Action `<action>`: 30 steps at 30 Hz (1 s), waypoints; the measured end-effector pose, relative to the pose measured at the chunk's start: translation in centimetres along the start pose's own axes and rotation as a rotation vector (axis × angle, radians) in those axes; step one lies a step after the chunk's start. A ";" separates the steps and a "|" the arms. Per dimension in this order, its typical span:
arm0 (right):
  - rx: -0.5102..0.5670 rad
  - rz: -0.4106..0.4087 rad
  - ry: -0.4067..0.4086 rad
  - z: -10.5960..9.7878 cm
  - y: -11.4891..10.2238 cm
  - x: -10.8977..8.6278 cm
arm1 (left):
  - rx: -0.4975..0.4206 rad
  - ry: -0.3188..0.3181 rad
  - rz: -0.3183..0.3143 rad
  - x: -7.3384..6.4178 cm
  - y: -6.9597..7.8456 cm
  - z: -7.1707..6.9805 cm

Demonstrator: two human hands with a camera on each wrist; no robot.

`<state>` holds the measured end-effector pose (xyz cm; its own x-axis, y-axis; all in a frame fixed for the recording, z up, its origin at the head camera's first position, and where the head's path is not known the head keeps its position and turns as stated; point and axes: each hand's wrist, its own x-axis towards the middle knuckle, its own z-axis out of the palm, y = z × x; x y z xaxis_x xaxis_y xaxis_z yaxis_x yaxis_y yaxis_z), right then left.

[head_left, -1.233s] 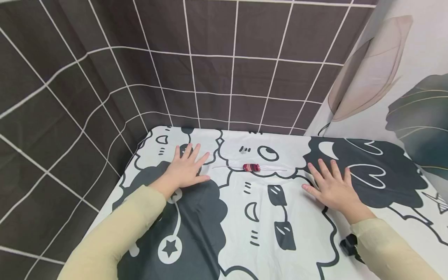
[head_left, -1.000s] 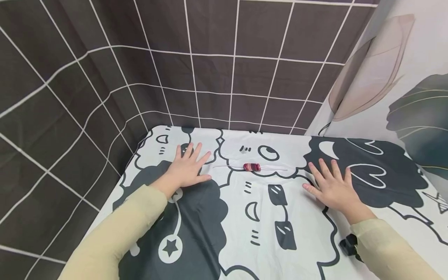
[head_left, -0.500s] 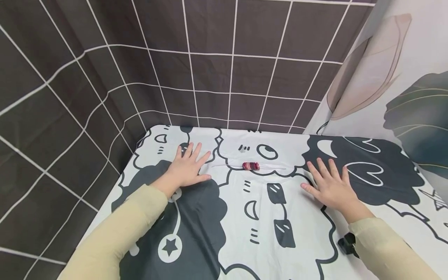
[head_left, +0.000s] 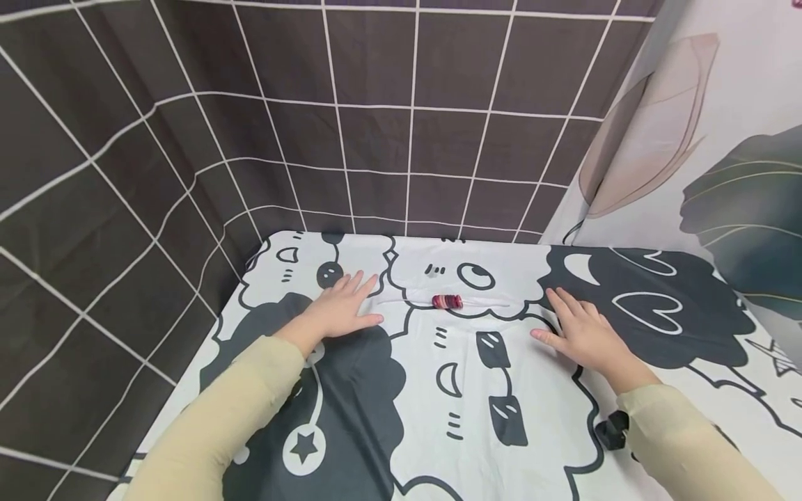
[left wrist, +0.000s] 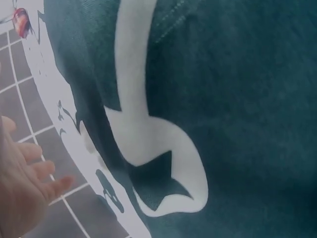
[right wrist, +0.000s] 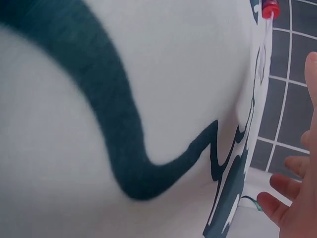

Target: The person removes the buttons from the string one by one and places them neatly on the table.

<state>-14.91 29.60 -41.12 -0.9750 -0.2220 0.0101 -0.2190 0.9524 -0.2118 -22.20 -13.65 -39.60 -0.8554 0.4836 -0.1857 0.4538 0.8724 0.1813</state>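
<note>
A small red-striped cylinder (head_left: 447, 302) lies on the patterned cloth (head_left: 420, 431) between my hands, with a thin whitish strand reaching out from each end; its exact kind is unclear. To its left, my left hand (head_left: 338, 309) is over the cloth's dark cloud print, fingers extended and holding nothing. My right hand (head_left: 585, 335) is to the cylinder's right, thumb apart and fingers loosely extended, also without anything in it. Part of the cylinder (left wrist: 21, 23) appears at the top left of the left wrist view. Its red end (right wrist: 271, 10) shows at the right wrist view's top.
A dark curtain with a white grid (head_left: 370, 139) hangs behind and left of the cloth-covered surface. At the right hangs a pale leaf-print cloth (head_left: 658, 132). A black device (head_left: 612, 430) is at my right wrist, by the sleeve.
Both hands have tilted from spread, flat poses, and their fingers now look closer together and foreshortened. The cylinder stays in place; the head view has shifted slightly.
</note>
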 end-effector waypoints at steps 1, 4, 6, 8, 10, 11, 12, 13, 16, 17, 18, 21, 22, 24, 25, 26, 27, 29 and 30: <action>0.014 -0.002 0.004 0.0 0.0 0.0 | -0.024 0.002 0.005 0.0 0.0 0.0; 0.062 -0.005 0.013 0.1 0.2 0.1 | -0.059 0.003 0.014 0.1 0.0 0.2; 0.089 -0.001 0.011 0.1 0.3 0.2 | -0.076 0.000 0.017 0.1 -0.1 0.2; 0.108 0.005 0.008 0.2 0.4 0.3 | -0.096 -0.001 0.023 0.2 -0.2 0.3; 0.118 0.009 0.009 0.2 0.4 0.4 | -0.128 0.002 0.032 0.3 -0.2 0.3; 0.122 0.010 0.008 0.2 0.5 0.4 | -0.142 0.004 0.036 0.3 -0.2 0.3; 0.126 0.013 0.009 0.2 0.5 0.4 | -0.155 0.006 0.040 0.4 -0.3 0.3; 0.128 0.015 0.010 0.2 0.5 0.5 | -0.170 0.009 0.044 0.5 -0.2 0.4; 0.131 0.020 0.010 0.2 0.6 0.6 | -0.193 0.020 0.056 0.8 -0.2 0.3; 0.133 0.020 0.008 0.2 0.5 0.7 | -0.205 0.022 0.058 0.9 -0.1 0.3; 0.136 0.022 0.007 0.3 0.5 0.7 | -0.215 0.023 0.060 0.9 0.0 0.3; 0.144 0.027 0.000 0.3 0.4 1.0 | -0.252 0.022 0.052 1.0 0.2 0.1; 0.149 0.030 -0.005 0.3 0.3 1.0 | -0.264 0.021 0.046 1.0 0.2 0.1; 0.157 0.037 -0.012 0.3 0.2 1.2 | -0.289 0.016 0.033 1.0 0.4 0.1; 0.161 0.038 -0.013 0.3 0.1 1.2 | -0.303 0.015 0.027 1.1 0.4 0.1; 0.170 0.040 -0.015 0.3 0.1 1.2 | -0.317 0.014 0.020 1.1 0.5 0.1; 0.181 0.040 -0.017 0.3 0.0 1.2 | -0.333 0.015 0.016 1.2 0.5 0.1; 0.209 0.033 -0.014 0.3 -0.1 1.3 | -0.359 0.015 0.003 1.3 0.5 0.2; 0.225 0.028 -0.012 0.3 -0.1 1.4 | -0.376 0.017 -0.002 1.4 0.6 0.2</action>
<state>-16.21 29.14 -41.39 -0.9798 -0.1999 -0.0099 -0.1769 0.8878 -0.4248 -23.06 -12.45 -39.97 -0.8616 0.4777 -0.1715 0.3313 0.7852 0.5231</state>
